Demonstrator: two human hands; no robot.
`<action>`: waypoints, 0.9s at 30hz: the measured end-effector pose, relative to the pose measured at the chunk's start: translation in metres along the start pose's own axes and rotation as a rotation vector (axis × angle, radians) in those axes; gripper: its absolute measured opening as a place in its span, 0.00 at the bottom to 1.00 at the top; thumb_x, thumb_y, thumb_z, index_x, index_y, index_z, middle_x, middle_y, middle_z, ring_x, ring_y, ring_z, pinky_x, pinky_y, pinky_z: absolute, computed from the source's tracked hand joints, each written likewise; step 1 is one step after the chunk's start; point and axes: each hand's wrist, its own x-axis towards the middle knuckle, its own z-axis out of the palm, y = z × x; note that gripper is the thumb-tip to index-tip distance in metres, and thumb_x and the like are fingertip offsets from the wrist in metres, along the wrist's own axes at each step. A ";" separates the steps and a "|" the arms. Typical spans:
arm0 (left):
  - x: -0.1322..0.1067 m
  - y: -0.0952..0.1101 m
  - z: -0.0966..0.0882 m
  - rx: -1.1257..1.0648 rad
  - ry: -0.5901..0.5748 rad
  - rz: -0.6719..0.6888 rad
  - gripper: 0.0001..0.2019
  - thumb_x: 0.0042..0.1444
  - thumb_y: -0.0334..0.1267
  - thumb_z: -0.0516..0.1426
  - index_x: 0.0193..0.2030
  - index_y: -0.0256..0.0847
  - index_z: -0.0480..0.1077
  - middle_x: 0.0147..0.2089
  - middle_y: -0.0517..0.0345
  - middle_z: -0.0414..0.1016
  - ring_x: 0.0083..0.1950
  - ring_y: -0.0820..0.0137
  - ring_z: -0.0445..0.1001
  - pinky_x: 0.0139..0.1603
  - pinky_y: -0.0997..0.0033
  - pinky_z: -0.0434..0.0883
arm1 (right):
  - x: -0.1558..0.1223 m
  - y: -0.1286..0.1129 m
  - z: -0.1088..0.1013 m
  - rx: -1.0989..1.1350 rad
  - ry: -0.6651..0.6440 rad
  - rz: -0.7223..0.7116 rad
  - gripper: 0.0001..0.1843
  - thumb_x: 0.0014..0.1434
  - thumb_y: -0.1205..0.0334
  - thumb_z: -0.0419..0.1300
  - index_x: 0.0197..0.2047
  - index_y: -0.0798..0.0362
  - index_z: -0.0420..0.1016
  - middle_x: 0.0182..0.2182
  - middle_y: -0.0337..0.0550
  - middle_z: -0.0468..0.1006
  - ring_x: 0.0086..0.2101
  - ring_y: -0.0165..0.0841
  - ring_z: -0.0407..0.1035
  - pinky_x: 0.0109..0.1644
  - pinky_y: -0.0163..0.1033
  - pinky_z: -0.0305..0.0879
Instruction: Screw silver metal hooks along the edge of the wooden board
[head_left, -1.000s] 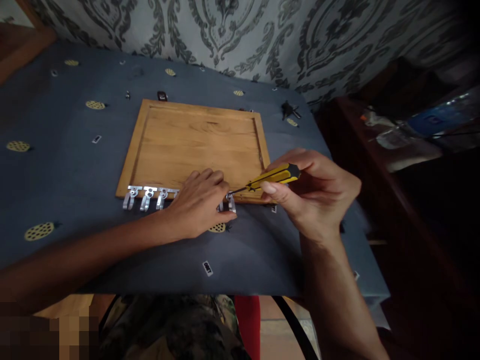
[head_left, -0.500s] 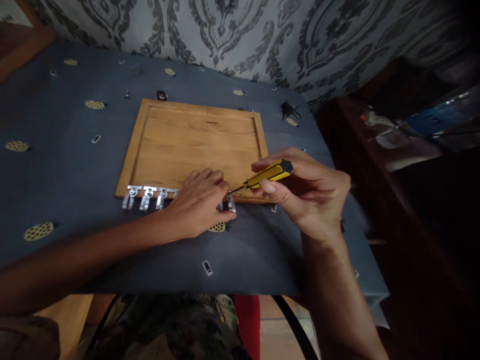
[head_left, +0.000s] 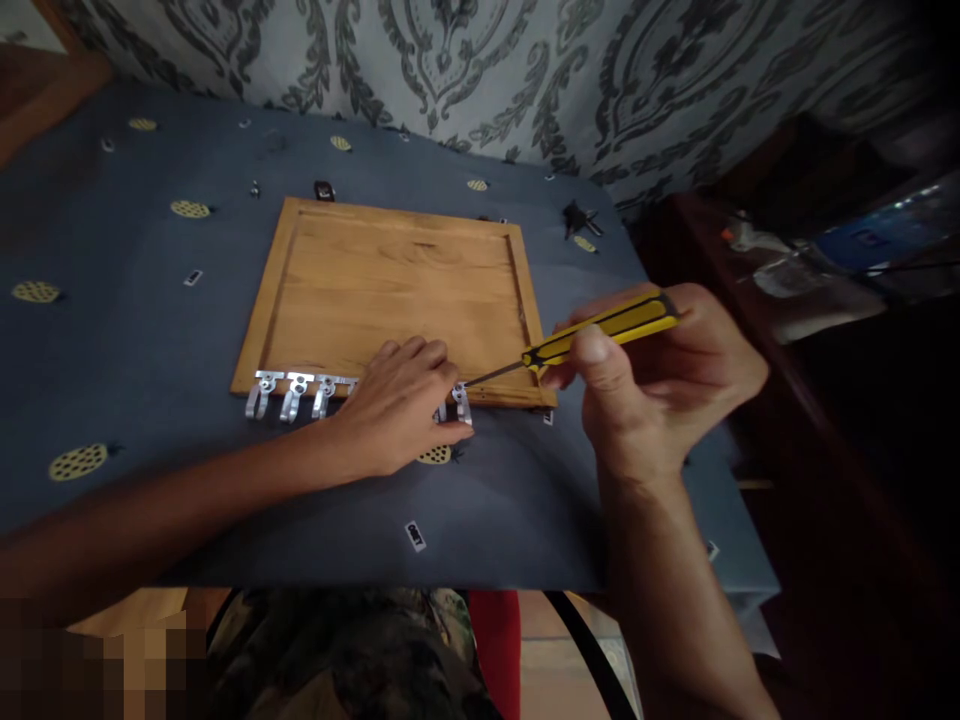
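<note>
A metal hook rail (head_left: 298,383) with several curved silver hooks lies along the near edge of a framed wooden board (head_left: 397,285). My left hand (head_left: 401,410) rests over the rail's right half and grips it, thumb at the near side, hiding some of the hooks. In my right hand (head_left: 664,400) is a yellow and black screwdriver (head_left: 626,320), pinched by its handle. Its thin shaft slants down to the left, with the tip at the rail's right-end hook (head_left: 461,402). Whether the tip sits in a screw is too small to tell.
The board lies on a dark blue tablecloth (head_left: 135,350) printed with pineapples. Behind the board are a small dark object (head_left: 324,190) and a tiny metal piece (head_left: 255,188). A black object (head_left: 580,218) lies at the back right. A patterned wall covering (head_left: 450,70) borders the table.
My right hand has shifted right with the screwdriver, whose handle is farther from the rail and whose shaft shows more. My left hand and the board stay put.
</note>
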 end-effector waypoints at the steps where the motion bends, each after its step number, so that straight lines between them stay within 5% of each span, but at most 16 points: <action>1: 0.000 0.000 0.000 -0.003 -0.001 0.000 0.15 0.61 0.48 0.66 0.42 0.36 0.75 0.48 0.48 0.74 0.54 0.53 0.71 0.54 0.55 0.67 | 0.000 0.000 0.000 -0.018 -0.015 0.009 0.14 0.58 0.49 0.72 0.31 0.46 0.74 0.27 0.35 0.75 0.20 0.29 0.70 0.20 0.38 0.65; 21: -0.001 0.000 0.001 -0.014 0.020 0.011 0.15 0.61 0.47 0.65 0.47 0.38 0.75 0.50 0.48 0.75 0.56 0.52 0.71 0.54 0.54 0.68 | 0.000 0.002 0.002 -0.040 -0.128 -0.002 0.14 0.53 0.52 0.76 0.29 0.45 0.76 0.25 0.36 0.75 0.23 0.30 0.67 0.23 0.38 0.64; 27: -0.001 0.000 0.001 -0.009 0.019 0.004 0.15 0.61 0.48 0.66 0.44 0.37 0.75 0.48 0.49 0.74 0.53 0.53 0.72 0.53 0.55 0.68 | 0.000 0.002 0.001 0.044 -0.193 0.097 0.15 0.54 0.56 0.76 0.43 0.45 0.81 0.35 0.37 0.82 0.23 0.28 0.73 0.23 0.36 0.72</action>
